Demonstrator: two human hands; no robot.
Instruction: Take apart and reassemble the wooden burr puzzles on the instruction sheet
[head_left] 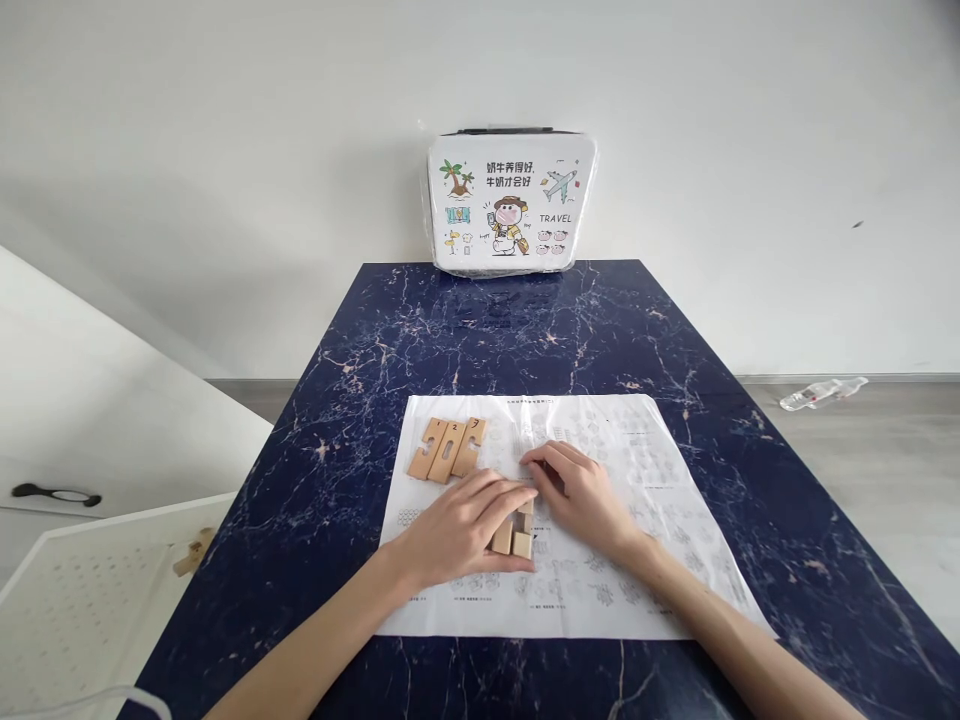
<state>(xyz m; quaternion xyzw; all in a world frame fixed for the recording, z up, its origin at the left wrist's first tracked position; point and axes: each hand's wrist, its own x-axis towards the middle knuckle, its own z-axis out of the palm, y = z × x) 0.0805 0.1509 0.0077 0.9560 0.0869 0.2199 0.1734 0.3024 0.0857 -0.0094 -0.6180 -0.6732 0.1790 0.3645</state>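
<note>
While the left hand (461, 528) clasps wooden blocks (503, 538), right hand (589, 495) curled nearby over printed paper (675, 510), grip unclear

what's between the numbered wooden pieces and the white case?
Head view: from the wooden pieces to the white case, the far margin of the printed sheet, then dark blue marbled tabletop.

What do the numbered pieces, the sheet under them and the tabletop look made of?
Numbered pieces: apparently wood, pale tan, smooth.
Sheet: likely thin paper, white, printed, faintly creased.
Tabletop: glossy, dark blue, white-veined, reflecting the case; real marble or a marble-look surface, I can't tell.
</note>
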